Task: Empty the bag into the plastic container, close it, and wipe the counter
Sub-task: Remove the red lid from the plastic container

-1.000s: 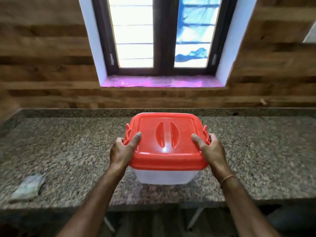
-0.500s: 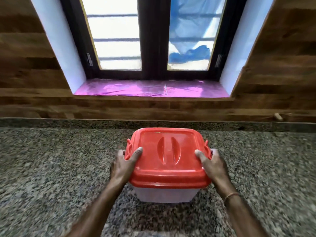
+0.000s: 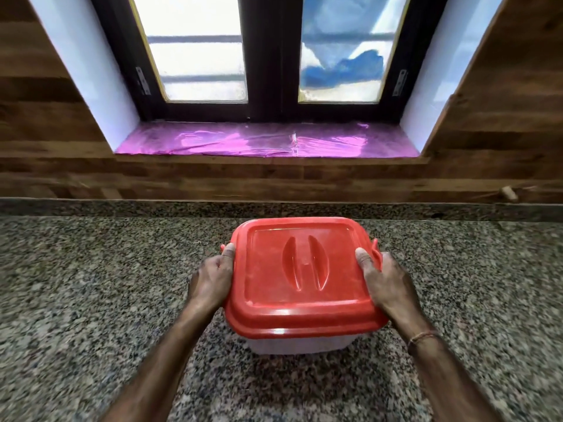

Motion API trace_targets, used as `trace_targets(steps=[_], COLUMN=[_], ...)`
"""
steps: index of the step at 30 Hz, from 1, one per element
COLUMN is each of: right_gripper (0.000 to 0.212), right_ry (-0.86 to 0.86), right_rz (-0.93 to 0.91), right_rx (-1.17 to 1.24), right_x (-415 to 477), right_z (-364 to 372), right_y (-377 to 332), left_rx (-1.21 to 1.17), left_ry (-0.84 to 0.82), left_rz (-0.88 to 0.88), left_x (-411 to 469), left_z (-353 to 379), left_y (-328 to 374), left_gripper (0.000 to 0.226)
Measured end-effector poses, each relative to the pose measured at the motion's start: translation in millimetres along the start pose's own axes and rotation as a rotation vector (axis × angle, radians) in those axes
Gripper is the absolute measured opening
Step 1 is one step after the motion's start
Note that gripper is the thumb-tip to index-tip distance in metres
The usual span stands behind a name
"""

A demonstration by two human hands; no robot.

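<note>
Container: clear plastic container (image 3: 297, 345) under square red lid (image 3: 268, 278), on speckled granite desk (image 3: 91, 300).
My left grip (image 3: 210, 278): clasping lid edge.
My right grip (image 3: 387, 284): likewise.

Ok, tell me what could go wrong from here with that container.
1. Both the left hand and right hand grip the square red plastic lid at its rim, not the clear plastic tub below. If the side clips are not snapped, lifting could part them and spill.
2. No cloth is in view, so the speckled granite counter may go unwiped.
</note>
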State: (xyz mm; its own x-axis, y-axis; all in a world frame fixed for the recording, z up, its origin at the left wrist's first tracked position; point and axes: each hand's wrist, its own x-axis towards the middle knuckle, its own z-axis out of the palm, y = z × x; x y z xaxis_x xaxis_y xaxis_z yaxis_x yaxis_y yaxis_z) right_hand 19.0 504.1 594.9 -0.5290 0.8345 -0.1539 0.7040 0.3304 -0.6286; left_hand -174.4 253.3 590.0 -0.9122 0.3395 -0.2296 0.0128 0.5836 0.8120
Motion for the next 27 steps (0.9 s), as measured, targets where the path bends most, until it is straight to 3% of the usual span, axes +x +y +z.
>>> trace_targets(steps=[5, 9, 13, 17, 22, 27], right_gripper=[0.069, 0.069, 0.07, 0.079, 0.081, 0.059], right_ry=[-0.054, -0.095, -0.102, -0.103, -0.088, -0.075], right_rz=[0.017, 0.044, 0.063, 0.118, 0.171, 0.314], right_rx=[-0.022, 0.023, 0.063, 0.25, 0.371, 0.57], right_x=[-3, -9, -16, -26, -34, -34], right_z=[-2, -2, -2, -3, -7, -9], right_y=[0, 1, 0, -4, 7, 22], left_rx=[-0.274, -0.417, -0.398, -0.541, -0.565, -0.597], left_ry=[-0.084, -0.246, 0.012, -0.233, -0.182, -0.203], left_rz=[-0.151, -0.308, -0.102, 0.032, 0.041, 0.033], left_x=[12, 3, -5, -18, -34, -35], left_z=[-7, -1, -3, -8, 3, 4], left_y=[-25, -46, -32, -12, -22, -20], left_gripper=[0.069, 0.068, 0.06, 0.078, 0.07, 0.067])
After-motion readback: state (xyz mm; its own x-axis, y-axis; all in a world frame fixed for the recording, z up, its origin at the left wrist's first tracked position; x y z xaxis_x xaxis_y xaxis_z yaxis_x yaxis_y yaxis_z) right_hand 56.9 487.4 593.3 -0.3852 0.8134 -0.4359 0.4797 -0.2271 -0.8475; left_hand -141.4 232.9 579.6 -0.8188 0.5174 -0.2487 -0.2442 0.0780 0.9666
